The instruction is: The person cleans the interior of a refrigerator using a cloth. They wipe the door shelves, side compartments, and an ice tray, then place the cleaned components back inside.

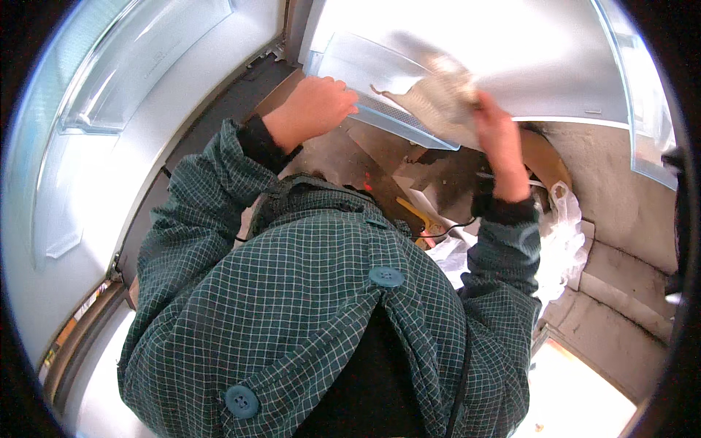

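Observation:
A clear plastic refrigerator bin or shelf (pixel 378 82) with a bluish rim extends in front of me at the top centre. My left hand (pixel 323 107) grips its near left edge with curled fingers. In my right hand (pixel 497 134) is a beige cloth (pixel 438 98), blurred by motion, held over the right part of the clear plastic piece. The cloth's far end is smeared, so its outline there cannot be told.
An open fridge door with clear door bins (pixel 159 60) stands on the left. Another clear plastic piece (pixel 646 109) is at the upper right. White plastic bags (pixel 564 241) lie low on the right beside concrete blocks (pixel 624 279). A yellow object (pixel 413 211) lies on the floor.

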`<state>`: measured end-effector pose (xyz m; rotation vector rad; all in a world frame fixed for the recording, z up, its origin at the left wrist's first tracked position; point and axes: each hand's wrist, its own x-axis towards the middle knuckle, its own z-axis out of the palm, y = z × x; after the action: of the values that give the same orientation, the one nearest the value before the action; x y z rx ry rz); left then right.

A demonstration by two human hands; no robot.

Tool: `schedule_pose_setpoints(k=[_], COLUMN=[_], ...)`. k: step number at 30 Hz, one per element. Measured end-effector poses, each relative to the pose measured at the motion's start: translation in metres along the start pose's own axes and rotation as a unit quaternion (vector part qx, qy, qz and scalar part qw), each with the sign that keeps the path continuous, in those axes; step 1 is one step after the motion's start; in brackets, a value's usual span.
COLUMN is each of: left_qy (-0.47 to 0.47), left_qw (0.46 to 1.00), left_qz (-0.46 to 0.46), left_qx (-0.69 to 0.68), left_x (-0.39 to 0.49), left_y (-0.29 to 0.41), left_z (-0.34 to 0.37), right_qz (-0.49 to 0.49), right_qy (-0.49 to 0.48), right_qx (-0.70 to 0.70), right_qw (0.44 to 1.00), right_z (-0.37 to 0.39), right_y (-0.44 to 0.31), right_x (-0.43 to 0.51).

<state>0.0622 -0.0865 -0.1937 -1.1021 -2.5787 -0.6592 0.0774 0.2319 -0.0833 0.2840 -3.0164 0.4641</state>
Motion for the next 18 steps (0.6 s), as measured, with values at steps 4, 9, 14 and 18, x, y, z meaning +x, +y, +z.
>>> schedule_pose_setpoints(k=[4,9,14,18], left_qy=[-0.072,-0.064,-0.055,-0.045], left_qw=[0.996,0.997,0.997,0.997], left_qz=[0.032,0.028,0.014,0.019], left_qx=[-0.04,-0.045,-0.044,-0.06], left_x=[0.024,0.03,0.021,0.033], left_y=[-0.007,-0.002,-0.001,0.0], left_z=[-0.003,0.002,-0.002,0.007], right_qz=[0.01,0.109,0.126,0.11], right_qy=[-0.306,-0.409,-0.463,-0.461], right_qx=[-0.042,-0.022,-0.105,-0.09], right_qw=[0.951,0.906,0.871,0.876], right_z=[0.048,0.058,0.094,0.097], right_y=[0.018,0.022,0.005,0.004], right_x=[0.015,0.047,0.055,0.062])
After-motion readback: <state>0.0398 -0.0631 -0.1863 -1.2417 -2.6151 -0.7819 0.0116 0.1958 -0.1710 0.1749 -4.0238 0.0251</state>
